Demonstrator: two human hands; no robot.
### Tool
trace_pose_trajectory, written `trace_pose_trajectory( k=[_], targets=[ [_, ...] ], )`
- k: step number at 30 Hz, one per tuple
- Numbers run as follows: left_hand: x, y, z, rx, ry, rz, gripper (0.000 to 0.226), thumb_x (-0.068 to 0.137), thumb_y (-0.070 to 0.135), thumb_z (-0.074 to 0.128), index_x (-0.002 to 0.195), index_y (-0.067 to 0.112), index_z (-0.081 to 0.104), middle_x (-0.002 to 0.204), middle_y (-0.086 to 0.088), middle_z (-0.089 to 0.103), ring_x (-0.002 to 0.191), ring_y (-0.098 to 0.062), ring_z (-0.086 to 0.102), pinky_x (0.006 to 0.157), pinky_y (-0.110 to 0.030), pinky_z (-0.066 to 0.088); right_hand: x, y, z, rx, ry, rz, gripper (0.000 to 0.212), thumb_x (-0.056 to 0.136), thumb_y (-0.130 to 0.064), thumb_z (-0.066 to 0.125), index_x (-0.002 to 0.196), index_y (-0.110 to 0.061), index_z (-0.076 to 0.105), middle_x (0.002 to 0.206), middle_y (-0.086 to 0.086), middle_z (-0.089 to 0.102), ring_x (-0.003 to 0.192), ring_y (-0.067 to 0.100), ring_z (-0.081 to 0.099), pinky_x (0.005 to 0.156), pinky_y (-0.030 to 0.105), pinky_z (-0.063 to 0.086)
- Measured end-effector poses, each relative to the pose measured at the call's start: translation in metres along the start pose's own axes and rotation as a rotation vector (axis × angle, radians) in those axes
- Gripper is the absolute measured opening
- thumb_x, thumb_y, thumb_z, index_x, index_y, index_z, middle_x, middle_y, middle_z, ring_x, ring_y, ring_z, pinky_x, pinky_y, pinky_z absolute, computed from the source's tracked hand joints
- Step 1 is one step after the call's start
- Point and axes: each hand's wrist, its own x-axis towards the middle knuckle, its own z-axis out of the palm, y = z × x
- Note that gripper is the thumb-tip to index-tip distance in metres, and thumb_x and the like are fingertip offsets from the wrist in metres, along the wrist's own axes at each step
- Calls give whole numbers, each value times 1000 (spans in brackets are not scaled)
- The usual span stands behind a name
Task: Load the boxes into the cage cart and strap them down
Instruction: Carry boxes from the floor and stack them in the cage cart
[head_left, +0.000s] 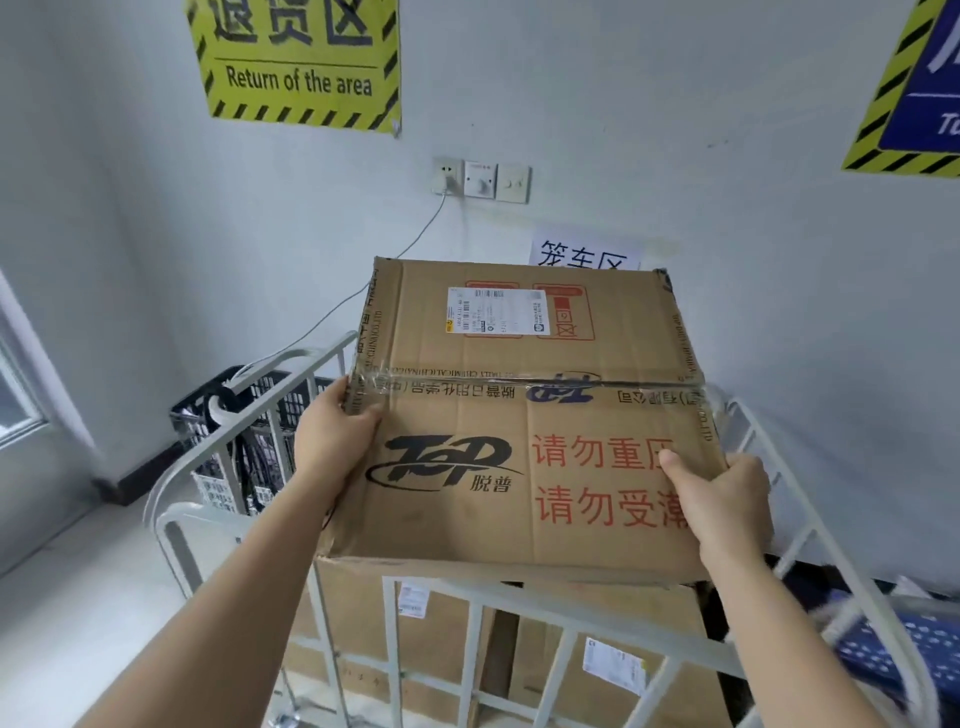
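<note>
Brown tape-sealed box, black logo, red print, gripped by 2 hands: left hand, right hand.

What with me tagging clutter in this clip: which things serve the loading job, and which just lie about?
Job: held box, cage cart, loaded boxes, left hand, right hand.
Lying about: black crate, yellow sign, wall socket, paper notice.
</note>
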Motion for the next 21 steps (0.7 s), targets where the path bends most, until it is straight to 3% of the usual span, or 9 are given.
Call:
trace_pose_trajectory(
  k=[4,8,12,16,21],
  targets=[
    [53,-24,-9,14,-21,-21,26,84,23,65,110,27,64,92,8,70,83,-18,66,78,-38,55,2,-20,58,1,-36,26,52,67,-58,72,94,-14,62,88,3,67,74,26,65,64,40,56],
    [96,-46,-12,69,-32,-43,18,84,22,65,101,29,63,81,11,67,75,-12,63,59,-26,46,8,-31,109,-31,-129,67,48,73,-56,70,96,-16,58,90,2,63,77,24,63,67,42,57],
    [141,-73,-3,64,-43,-118,14,83,26,67,97,27,67,83,7,70,78,-18,67,71,-36,55,24,-37,158,-91,-176,64,40,79,-53,67,93,-16,59,96,3,58,82,24,60,62,35,50],
    [184,-97,15,99,-53,-158,11,84,27,67,94,24,68,79,5,70,72,-18,67,64,-32,53,48,-32,215,-109,-230,111,43,70,-61,65,87,-23,57,101,4,61,80,24,63,69,43,57],
    [232,-132,40,193,-80,-221,19,85,32,65,104,26,68,79,8,69,69,-13,65,56,-26,46,67,-22,274,-227,-289,160,51,76,-57,67,102,-14,57,104,4,54,88,29,62,75,44,55]
  ],
)
